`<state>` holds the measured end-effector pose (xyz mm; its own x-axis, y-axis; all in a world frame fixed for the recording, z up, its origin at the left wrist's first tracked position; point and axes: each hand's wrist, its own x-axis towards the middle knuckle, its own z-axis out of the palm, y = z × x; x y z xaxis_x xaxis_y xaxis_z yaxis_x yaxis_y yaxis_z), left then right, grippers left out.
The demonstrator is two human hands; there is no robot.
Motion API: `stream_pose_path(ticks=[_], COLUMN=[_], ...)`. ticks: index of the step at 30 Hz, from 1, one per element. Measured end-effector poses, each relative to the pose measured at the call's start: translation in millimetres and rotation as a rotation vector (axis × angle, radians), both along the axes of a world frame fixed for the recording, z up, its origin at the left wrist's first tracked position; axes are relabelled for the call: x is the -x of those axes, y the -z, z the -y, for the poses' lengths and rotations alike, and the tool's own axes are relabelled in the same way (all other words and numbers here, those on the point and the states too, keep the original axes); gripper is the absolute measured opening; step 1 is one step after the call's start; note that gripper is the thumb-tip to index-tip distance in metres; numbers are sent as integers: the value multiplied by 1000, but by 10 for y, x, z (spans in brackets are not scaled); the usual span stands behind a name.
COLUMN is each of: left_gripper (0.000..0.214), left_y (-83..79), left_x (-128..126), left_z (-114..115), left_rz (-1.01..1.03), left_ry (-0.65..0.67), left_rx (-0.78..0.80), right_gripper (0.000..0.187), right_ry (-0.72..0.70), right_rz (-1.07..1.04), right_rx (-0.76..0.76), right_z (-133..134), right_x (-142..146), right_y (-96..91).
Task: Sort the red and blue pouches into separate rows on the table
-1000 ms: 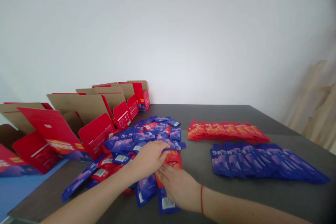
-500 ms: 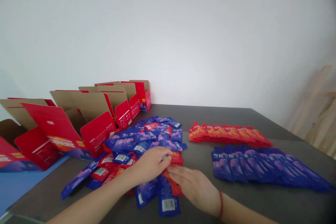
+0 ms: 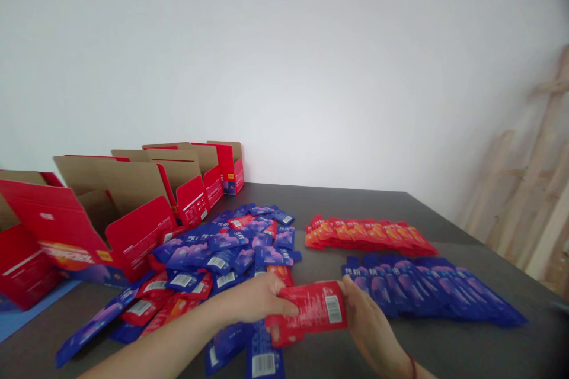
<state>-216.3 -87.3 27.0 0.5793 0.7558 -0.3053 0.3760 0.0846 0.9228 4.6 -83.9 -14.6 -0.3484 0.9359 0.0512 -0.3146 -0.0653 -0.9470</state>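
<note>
Both hands hold one red sachet [image 3: 311,311] just above the dark table [image 3: 355,201], its barcode side facing up. My left hand [image 3: 258,299] pinches its left end and my right hand [image 3: 368,323] grips its right end. Under and behind the hands lies a loose pile of blue and red sachets [image 3: 222,249]. To the right, a neat overlapping row of red sachets [image 3: 368,234] lies beyond a similar row of blue sachets [image 3: 427,287].
Several open red cardboard boxes [image 3: 133,201] with brown flaps stand along the left side up to the white wall. A blue surface [image 3: 26,320] shows at the lower left. Wooden slats [image 3: 533,189] lean at the far right.
Both hands were flat in the pile. They have lifted a red sachet out of it and hold it between them. The view has shifted slightly right.
</note>
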Motion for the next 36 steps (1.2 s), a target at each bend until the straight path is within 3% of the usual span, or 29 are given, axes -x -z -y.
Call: stream_pose_path(ticks=[4,9,15,21,25,29,36], left_gripper=[37,36,42,41,40,40,35], left_y=[62,42,81,97,96,68,65], left_x=[-75,-5,67,65,-25,-185,-264], left_z=[22,5,-18,-17,-31,1,53], left_rz=[-67,-146,-30,61,83,98,189], left_ry=[-6,-48,-55,-83,-127,-91,-92], left_rx=[16,-19,-28,47,22,25,37], right_gripper=[45,41,33,33,34,34,37], right_ry=[-92,-84,-41,-58,-23,1,-126], right_rz=[160,120,16,26,68,22,-141], right_rx=[56,110,192,164,124,121,210], right_z=[-12,-36,-45,6,-7,-23,63], right_x=[-39,-106,-153,-171,-163,-134,-173], right_y=[65,67,62,70,49,40,39])
